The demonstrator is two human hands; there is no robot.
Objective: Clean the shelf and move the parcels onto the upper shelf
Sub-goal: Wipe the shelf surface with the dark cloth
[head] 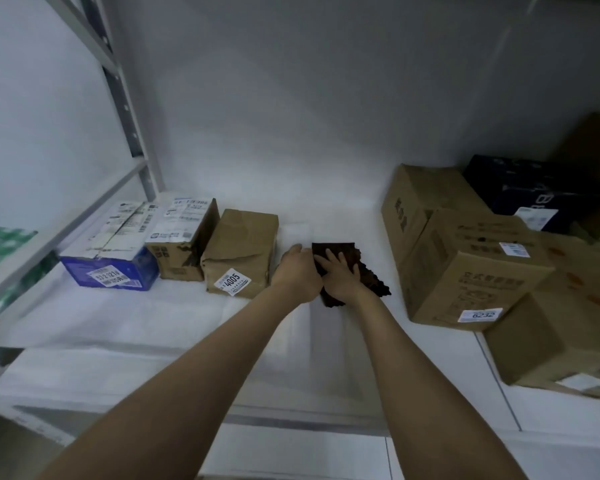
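Centre of the frame: the right hand (340, 277) lies flat, fingers spread, on the dark cloth (373, 284), probably pressing it to wipe the white shelf (146, 317); the left hand (297, 271) meets the cloth's left edge, grip unclear; the parcels (239, 247) stand just left of the hands, apparently lined up to bare the wiping patch; cartons (465, 271) sit at right.

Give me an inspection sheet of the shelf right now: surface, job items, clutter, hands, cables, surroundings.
Surface: white shelf, dark brown cloth lying mid-shelf.
Job's things: at left, blue box, taped carton, brown parcel 4005; at right, carton 6232, navy box behind it.
Clutter: nothing seen.
Hands: right hand flat on the cloth, fingers straight; left hand at the cloth's left edge, grip unclear.
Cables: nothing seen.
Surroundings: grey wall behind, metal upright at left.
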